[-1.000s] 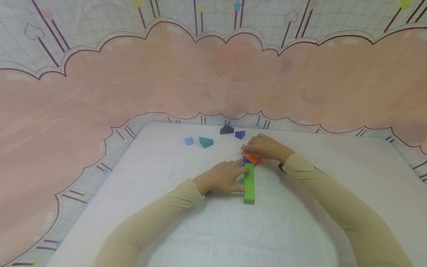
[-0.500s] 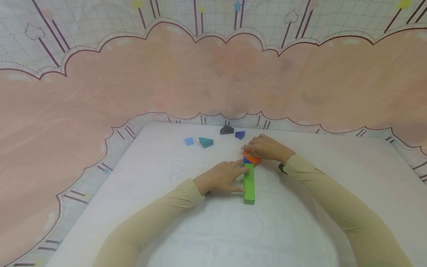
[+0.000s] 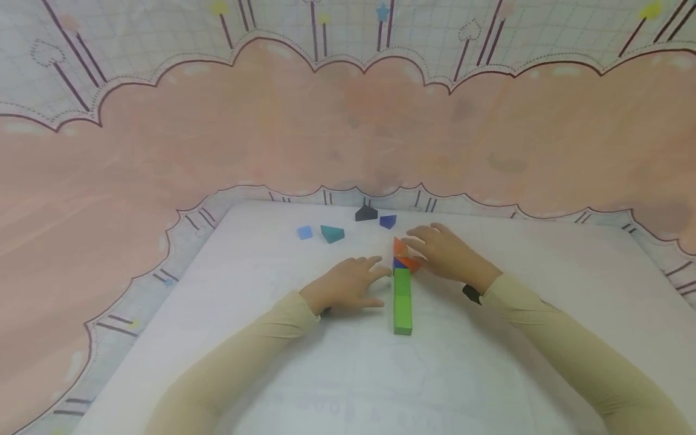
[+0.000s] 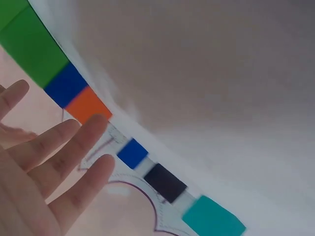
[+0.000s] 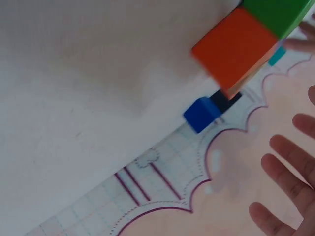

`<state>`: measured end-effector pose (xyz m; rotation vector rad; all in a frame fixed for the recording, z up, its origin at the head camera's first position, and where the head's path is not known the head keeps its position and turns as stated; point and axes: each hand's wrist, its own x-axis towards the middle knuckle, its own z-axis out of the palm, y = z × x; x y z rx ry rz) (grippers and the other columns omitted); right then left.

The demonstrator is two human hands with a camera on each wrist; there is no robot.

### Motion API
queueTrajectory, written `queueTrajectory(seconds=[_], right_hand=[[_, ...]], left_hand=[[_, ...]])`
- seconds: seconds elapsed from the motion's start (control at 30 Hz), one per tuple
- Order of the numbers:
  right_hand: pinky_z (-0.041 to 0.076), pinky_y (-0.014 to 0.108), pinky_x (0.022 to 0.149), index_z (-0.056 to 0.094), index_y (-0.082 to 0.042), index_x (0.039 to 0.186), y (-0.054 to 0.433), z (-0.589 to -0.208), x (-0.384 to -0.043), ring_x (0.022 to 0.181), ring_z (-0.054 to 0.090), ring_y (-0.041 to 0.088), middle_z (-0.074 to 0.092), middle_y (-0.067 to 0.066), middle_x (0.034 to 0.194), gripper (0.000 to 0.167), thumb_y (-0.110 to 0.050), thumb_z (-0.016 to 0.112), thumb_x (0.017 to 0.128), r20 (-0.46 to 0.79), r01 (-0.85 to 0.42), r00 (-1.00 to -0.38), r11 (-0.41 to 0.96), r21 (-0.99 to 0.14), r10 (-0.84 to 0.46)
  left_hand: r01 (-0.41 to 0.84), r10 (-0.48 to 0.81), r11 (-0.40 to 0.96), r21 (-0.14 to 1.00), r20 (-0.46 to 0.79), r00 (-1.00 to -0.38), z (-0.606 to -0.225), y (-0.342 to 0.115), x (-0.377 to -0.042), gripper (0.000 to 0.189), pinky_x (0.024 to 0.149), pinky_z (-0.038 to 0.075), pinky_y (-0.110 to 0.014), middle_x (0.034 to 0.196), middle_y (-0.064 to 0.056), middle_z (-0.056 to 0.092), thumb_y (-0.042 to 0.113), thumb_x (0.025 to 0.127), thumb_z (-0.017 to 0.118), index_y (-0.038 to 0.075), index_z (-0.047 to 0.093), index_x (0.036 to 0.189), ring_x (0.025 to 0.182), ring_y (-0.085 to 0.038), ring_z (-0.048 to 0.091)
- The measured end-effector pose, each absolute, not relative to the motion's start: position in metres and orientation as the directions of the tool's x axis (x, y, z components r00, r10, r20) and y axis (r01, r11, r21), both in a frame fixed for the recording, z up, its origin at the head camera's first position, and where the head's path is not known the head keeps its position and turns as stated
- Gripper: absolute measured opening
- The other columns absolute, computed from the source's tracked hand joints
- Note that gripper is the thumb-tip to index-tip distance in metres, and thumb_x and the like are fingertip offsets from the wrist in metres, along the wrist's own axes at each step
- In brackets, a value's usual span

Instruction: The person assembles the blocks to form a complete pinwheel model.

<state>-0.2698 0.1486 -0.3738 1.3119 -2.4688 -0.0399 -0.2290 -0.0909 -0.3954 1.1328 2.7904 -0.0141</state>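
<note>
On the white table, two green blocks lie end to end in a line pointing away from me. Against their far end sit a small blue block and orange triangular blocks. My left hand is just left of the row, its fingers spread and holding nothing. To the right, my right hand has loosely bent fingers close beside the orange pieces, overlapping their edge in the head view. Straight fingers show in the left wrist view, and the right hand's fingers are spread with nothing between them.
Farther back lie a light blue block, a teal block, a black block and a dark blue block. Behind the table's far edge hangs a patterned pink and white cloth.
Both hands have let go of the row and moved apart, the left to the left and the right to the right. More of the orange pieces shows; the row keeps its shape.
</note>
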Motion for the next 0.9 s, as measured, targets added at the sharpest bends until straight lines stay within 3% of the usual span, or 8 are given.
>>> queueTrajectory(seconds=[0.1, 0.33, 0.5, 0.73, 0.9], right_hand=[[0.043, 0.052, 0.097, 0.060, -0.009, 0.113, 0.147, -0.375, -0.254, 0.109, 0.059, 0.029, 0.064, 0.011, 0.115, 0.038, -0.018, 0.074, 0.079, 0.325, -0.813, -0.486, 0.557, 0.172, -0.811], [0.042, 0.051, 0.100, 0.059, -0.005, 0.120, 0.143, -0.378, -0.214, 0.115, 0.056, 0.026, 0.061, 0.009, 0.121, 0.049, -0.033, 0.070, 0.082, 0.290, -0.833, -0.449, 0.513, 0.206, -0.845], [0.041, 0.049, 0.099, 0.061, -0.009, 0.114, 0.144, -0.384, -0.198, 0.112, 0.057, 0.023, 0.064, 0.006, 0.113, 0.047, -0.042, 0.069, 0.081, 0.276, -0.860, -0.381, 0.448, 0.245, -0.883], [0.045, 0.047, 0.094, 0.061, -0.013, 0.110, 0.148, -0.396, -0.193, 0.108, 0.059, 0.021, 0.064, 0.002, 0.109, 0.037, -0.037, 0.068, 0.083, 0.274, -0.906, -0.277, 0.346, 0.246, -0.921], [0.045, 0.046, 0.093, 0.063, -0.013, 0.112, 0.150, -0.403, -0.192, 0.107, 0.059, 0.021, 0.062, 0.003, 0.111, 0.034, -0.035, 0.063, 0.086, 0.246, -0.914, -0.274, 0.331, 0.235, -0.930]], left_hand=[[0.693, 0.692, 0.720, 0.022, -0.092, -0.716, -0.394, -0.100, -0.233, 0.061, 0.104, 0.040, -0.044, 0.146, -0.011, 0.040, 0.058, 0.087, 0.053, 0.025, 0.041, 0.137, 0.126, -0.028, 0.048], [0.658, 0.658, 0.752, -0.019, -0.023, -0.753, -0.389, -0.125, -0.245, 0.055, 0.106, 0.039, -0.043, 0.142, -0.009, 0.045, 0.051, 0.086, 0.058, 0.024, 0.046, 0.133, 0.126, -0.027, 0.048], [0.645, 0.646, 0.763, -0.051, 0.036, -0.762, -0.385, -0.145, -0.254, 0.049, 0.107, 0.037, -0.046, 0.138, -0.012, 0.048, 0.042, 0.088, 0.058, 0.018, 0.050, 0.131, 0.128, -0.029, 0.046], [0.623, 0.625, 0.780, -0.054, 0.105, -0.773, -0.378, -0.170, -0.271, 0.044, 0.107, 0.035, -0.047, 0.132, -0.015, 0.052, 0.029, 0.088, 0.058, 0.009, 0.053, 0.127, 0.124, -0.033, 0.047], [0.540, 0.540, 0.841, -0.037, 0.099, -0.836, -0.374, -0.187, -0.287, 0.043, 0.107, 0.035, -0.048, 0.133, -0.017, 0.050, 0.025, 0.090, 0.056, 0.008, 0.051, 0.129, 0.124, -0.033, 0.046]])
